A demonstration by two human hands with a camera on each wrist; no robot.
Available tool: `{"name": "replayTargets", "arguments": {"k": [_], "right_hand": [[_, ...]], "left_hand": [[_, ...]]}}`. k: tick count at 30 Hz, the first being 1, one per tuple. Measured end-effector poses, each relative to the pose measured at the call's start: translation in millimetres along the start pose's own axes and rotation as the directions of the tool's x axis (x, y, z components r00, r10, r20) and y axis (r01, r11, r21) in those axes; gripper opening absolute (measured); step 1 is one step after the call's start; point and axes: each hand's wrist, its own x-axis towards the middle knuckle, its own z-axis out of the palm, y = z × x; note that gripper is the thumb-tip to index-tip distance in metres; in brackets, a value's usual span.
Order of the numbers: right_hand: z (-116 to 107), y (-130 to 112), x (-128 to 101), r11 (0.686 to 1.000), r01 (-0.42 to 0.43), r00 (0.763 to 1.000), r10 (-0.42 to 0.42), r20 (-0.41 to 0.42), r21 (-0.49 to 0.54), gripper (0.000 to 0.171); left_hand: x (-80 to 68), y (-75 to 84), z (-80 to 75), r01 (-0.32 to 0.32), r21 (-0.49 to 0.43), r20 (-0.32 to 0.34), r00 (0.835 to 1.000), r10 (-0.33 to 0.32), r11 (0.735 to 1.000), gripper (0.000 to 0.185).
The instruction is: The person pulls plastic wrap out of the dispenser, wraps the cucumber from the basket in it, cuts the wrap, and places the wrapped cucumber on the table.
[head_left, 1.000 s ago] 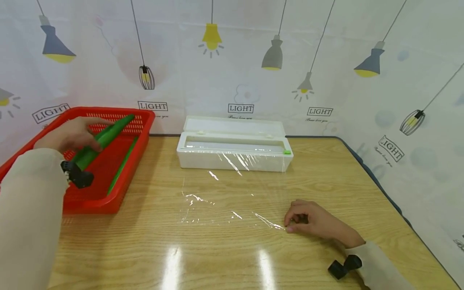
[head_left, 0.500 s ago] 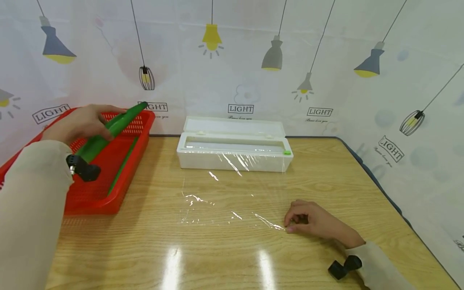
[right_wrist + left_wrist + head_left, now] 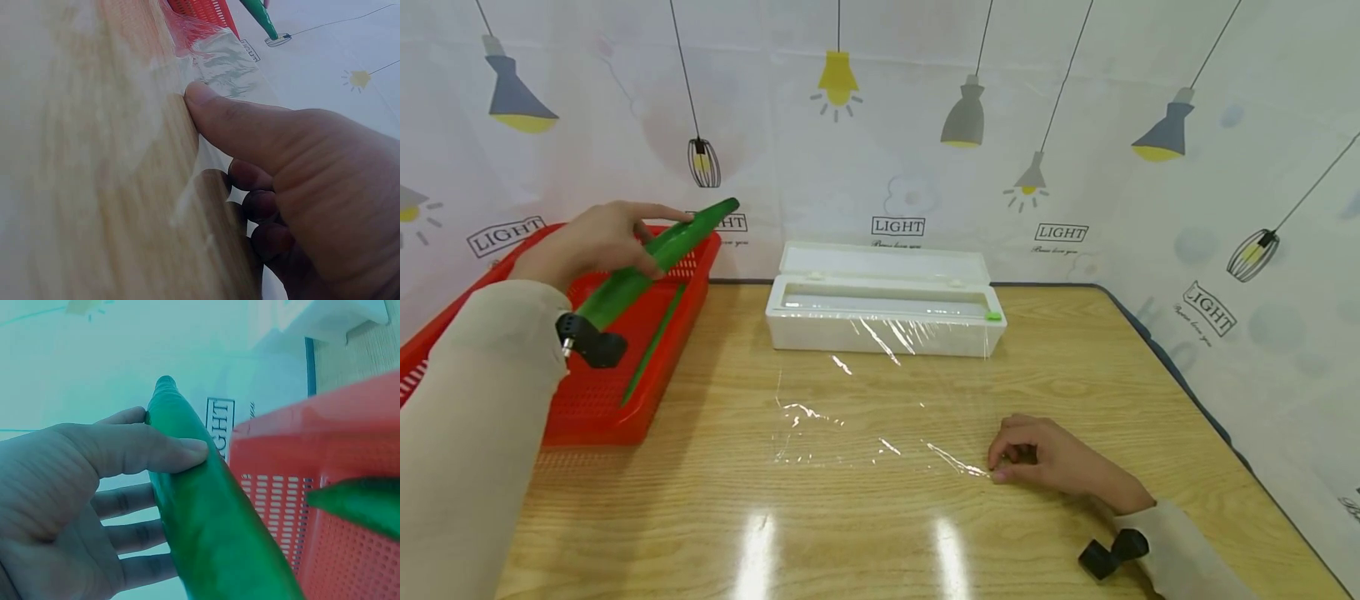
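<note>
Cucumber (image 3: 651, 262) — held by the left hand (image 3: 587, 242) above the red basket (image 3: 647, 408), at 10 o'clock from the plastic wrap sheet (image 3: 865, 417); thumb and fingers curl round its middle. Likely firm, smooth, a bit slippery; mid-body hold suits it. Right hand (image 3: 1052, 458), at 4 o'clock of the sheet, pins its edge, thumb pressing, fingers curled. Left wrist view shows a second cucumber (image 3: 362, 503) in the basket; right wrist view shows thumb contact, though blurry. Wrap dispenser (image 3: 883, 304) sits at 12.
</note>
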Motion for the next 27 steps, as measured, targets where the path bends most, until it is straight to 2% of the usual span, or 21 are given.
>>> {"name": "replayTargets", "arguments": {"k": [12, 22, 27], "right_hand": [[0, 1, 0, 1.000, -0.014, 1.000, 0.014, 0.000, -0.005, 0.021], [0, 0, 0, 1.000, -0.013, 1.000, 0.013, -0.001, 0.001, 0.022], [0, 0, 0, 1.000, -0.006, 1.000, 0.006, 0.000, 0.007, 0.022]], "left_hand": [[-2.7, 37.4, 4.3, -0.087, 0.046, 0.004, 0.996, 0.087, 0.995, 0.078], [-5.1, 64.5, 13.3, -0.163, 0.067, -0.003, 0.987, 0.164, 0.984, 0.075], [-8.0, 76.6, 19.4, -0.212, 0.092, -0.018, 0.977, 0.214, 0.973, 0.073]]}}
